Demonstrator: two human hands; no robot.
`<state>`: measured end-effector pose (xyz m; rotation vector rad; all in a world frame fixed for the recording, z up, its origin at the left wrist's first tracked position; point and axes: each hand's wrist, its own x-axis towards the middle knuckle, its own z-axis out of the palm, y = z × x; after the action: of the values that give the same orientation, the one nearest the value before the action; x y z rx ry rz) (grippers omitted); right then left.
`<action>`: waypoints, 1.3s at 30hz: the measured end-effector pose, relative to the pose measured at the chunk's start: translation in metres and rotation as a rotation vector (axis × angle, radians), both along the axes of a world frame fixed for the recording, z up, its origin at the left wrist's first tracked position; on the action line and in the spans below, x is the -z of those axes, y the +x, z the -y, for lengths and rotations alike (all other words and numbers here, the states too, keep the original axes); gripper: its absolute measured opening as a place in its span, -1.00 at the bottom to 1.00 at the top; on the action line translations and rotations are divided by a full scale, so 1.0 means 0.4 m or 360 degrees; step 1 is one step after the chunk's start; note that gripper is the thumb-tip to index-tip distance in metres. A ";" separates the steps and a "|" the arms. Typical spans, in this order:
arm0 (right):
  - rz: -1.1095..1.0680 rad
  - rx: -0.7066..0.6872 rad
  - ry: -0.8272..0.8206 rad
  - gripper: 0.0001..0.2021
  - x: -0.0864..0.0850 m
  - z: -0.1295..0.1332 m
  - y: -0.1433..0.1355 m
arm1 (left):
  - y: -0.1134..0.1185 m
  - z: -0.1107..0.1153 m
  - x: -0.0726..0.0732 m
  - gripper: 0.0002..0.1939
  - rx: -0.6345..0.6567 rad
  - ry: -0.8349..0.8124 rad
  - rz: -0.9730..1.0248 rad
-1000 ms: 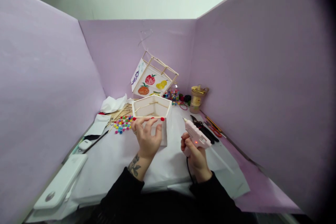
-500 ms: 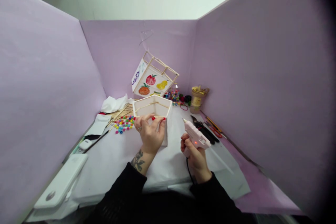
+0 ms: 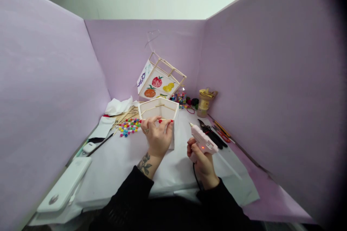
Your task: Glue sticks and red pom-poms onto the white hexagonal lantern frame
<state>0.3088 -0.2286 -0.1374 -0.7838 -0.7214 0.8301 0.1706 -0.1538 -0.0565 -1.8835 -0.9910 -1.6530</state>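
Observation:
My left hand (image 3: 157, 135) is closed at the near top rim of a white, open-topped lantern frame (image 3: 148, 107) with panel sides and thin sticks inside. The fingers press along that rim; small red spots show at the fingertips, and I cannot tell whether they are nails or pompoms. My right hand (image 3: 201, 160) grips a pale pink hot glue gun (image 3: 204, 140) by its handle. Its nozzle points up and left, apart from the frame, and a red light glows on its side. Behind the frame, a tilted stick lantern (image 3: 157, 92) with painted fruit hangs from a clear string.
Colourful pompoms (image 3: 129, 127) and wooden sticks (image 3: 126, 116) lie left of the frame. Black-handled pruning shears (image 3: 213, 137) and pencils (image 3: 221, 129) are to the right, with a tan cup (image 3: 204, 105) behind. A long white device (image 3: 65, 184) sits front left. Lilac panels (image 3: 146, 61) enclose the table.
The view has shifted slightly. My left hand stays at the frame's rim, and my right hand keeps the glue gun in nearly the same place.

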 end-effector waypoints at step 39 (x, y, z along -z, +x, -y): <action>-0.0537 -0.0092 -0.0122 -0.56 0.021 -0.097 0.000 | -0.031 0.002 -0.109 -0.80 -0.0055 -0.0543 -0.0539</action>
<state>0.3089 -0.1899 -0.1456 -0.6711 -0.4153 1.0177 0.1581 -0.1548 -0.0130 -2.2543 -1.2039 -1.1422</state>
